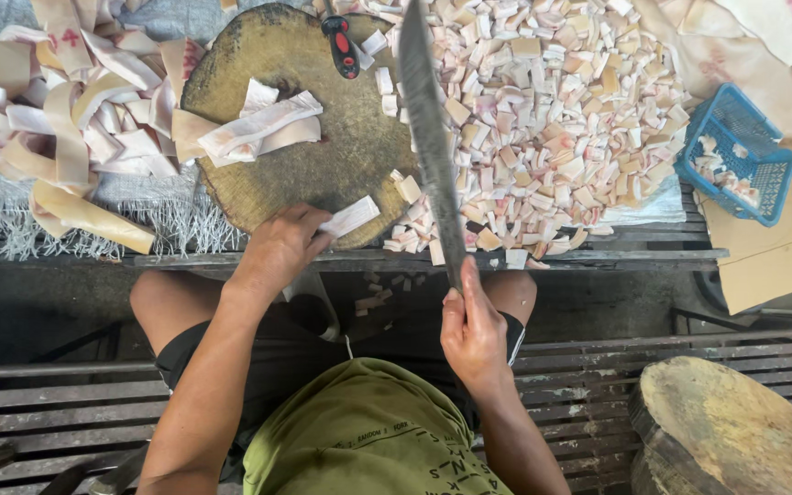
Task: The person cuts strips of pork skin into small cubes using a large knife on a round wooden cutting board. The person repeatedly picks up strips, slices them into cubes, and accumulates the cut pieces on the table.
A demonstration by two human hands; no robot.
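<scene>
**Strip held at the near edge of the chopping block, blade raised**

Landmark: round wooden chopping block [323, 119].

- Left of the block: heap of long pale strips [66, 128] with tan rind, lying on a grey fringed cloth [139, 206].
- On the block, left half: a few long strips stacked [258, 128], lying roughly crosswise.
- Near rim of the block: left hand [279, 249], fingers closed together on one short pale strip [352, 216], which lies flat on the wood.
- Far rim of the block: small red-and-black tool [341, 44], untouched.
- Over the right edge of the block: long grey blade of a knife [431, 137], pointing away from the person. Right hand [474, 335] wrapped tight around its handle, below the block's near rim.
- Right of the block: large pile of small cut pieces [552, 119].
- Further right: blue plastic basket [735, 154] holding a few pieces.
- Nearer the person, well right of the block: second wooden block [735, 431] on a slatted bench [579, 376].
</scene>
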